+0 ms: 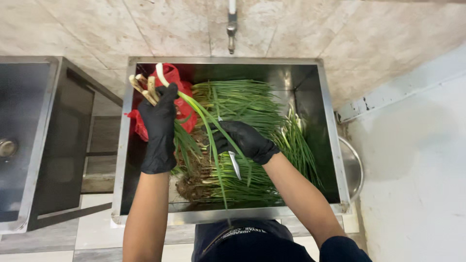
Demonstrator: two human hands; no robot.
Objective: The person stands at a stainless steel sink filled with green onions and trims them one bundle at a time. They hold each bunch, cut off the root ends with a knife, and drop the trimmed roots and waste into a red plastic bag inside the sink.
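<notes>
My left hand (159, 123), in a black glove, grips a small bunch of green onions (145, 86) by their white ends, held above the left side of a deep steel sink (330, 126). Their green leaves trail down to the right, across my right hand (245, 140). That hand, also gloved in black, holds a knife (235, 165) with the blade pointing down toward me. Below both hands a large pile of green onions (242, 104) fills the sink, roots and soil at the near left.
A red plastic bag (172, 77) lies in the sink's back left corner. A tap (232, 29) hangs from the tiled wall above. Another steel sink (24, 136) stands at the left. A round metal bowl (354, 167) sits right of the sink, beside a white wall.
</notes>
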